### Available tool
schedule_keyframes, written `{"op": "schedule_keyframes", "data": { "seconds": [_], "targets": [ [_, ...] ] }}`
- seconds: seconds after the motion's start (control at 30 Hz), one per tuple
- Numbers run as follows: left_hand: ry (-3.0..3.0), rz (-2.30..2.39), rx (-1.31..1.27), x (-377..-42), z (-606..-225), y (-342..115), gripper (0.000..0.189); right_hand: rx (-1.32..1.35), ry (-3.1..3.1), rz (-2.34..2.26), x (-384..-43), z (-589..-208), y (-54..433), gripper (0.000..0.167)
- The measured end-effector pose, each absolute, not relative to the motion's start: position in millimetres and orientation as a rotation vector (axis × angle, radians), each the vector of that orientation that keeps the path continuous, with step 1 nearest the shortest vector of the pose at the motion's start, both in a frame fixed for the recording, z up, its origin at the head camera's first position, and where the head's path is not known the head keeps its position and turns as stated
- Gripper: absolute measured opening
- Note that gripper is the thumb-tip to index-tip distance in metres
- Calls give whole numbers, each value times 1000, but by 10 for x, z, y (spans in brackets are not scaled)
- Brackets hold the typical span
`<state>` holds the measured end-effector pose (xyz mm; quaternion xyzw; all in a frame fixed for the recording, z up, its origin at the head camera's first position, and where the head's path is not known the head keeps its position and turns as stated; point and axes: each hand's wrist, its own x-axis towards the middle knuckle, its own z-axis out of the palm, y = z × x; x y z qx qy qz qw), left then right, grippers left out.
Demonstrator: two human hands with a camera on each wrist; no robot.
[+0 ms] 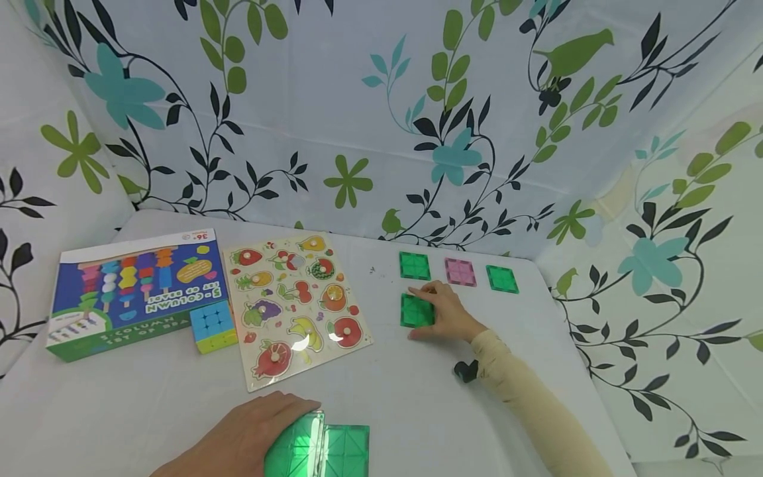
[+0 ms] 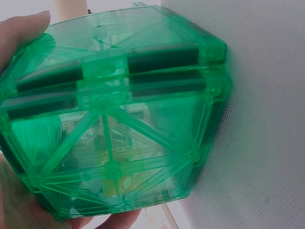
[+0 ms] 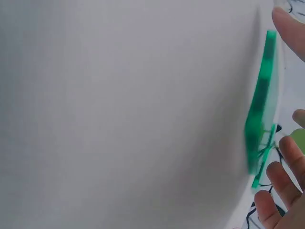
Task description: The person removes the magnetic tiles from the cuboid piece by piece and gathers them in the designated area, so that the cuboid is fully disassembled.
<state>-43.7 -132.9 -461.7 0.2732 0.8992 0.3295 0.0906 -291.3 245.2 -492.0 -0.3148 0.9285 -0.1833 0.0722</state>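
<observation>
At the near edge in the head view, my left hand (image 1: 247, 430) grips a box-like shape built of green magnetic tiles (image 1: 347, 450). The left wrist view shows the thumb on one side of the green box (image 2: 114, 167) and fingers below it. My right hand (image 1: 447, 315) reaches over the table, its thumb and fingers spread around a single green magnetic tile (image 1: 416, 310). In the right wrist view this tile (image 3: 261, 100) appears edge-on beside the parted fingers (image 3: 283, 183). Just beyond lie two green tiles (image 1: 414, 265) and a pink tile (image 1: 460, 271), in a row.
On the left stand a bead set box (image 1: 134, 291) and a blue and yellow puzzle cube (image 1: 212, 326). A fruit puzzle board (image 1: 298, 308) lies in the middle. Close to the right wrist is a small black object (image 1: 466, 371). Patterned cloth (image 1: 357, 119) hangs behind the table.
</observation>
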Motion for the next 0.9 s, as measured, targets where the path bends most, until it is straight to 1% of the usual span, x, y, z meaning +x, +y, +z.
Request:
{"op": "schedule_keyframes", "data": {
  "seconds": [0.13, 0.23, 0.37, 0.63, 0.77, 0.9],
  "targets": [
    [2675, 973, 822, -437, -4604, -1322, 97, -966, 2809, -671, -2679, -4862, 2417, 94],
    [2645, 977, 794, -445, -4579, -1319, 99, -1007, 2749, -786, -2420, -4776, 2328, 92],
    [2598, 964, 744, -472, -4554, -1320, 101, -1074, 2661, -830, -2054, -4728, 2172, 92],
    [2637, 903, 736, -470, -4545, -1307, 102, -1228, 2502, -815, -1372, -4758, 1861, 95],
    [2671, 903, 769, -449, -4555, -1315, 102, -1335, 2451, -722, -1136, -4848, 1742, 95],
    [2683, 918, 797, -439, -4576, -1320, 102, -1429, 2461, -557, -980, -4909, 1642, 94]
  ]
}}
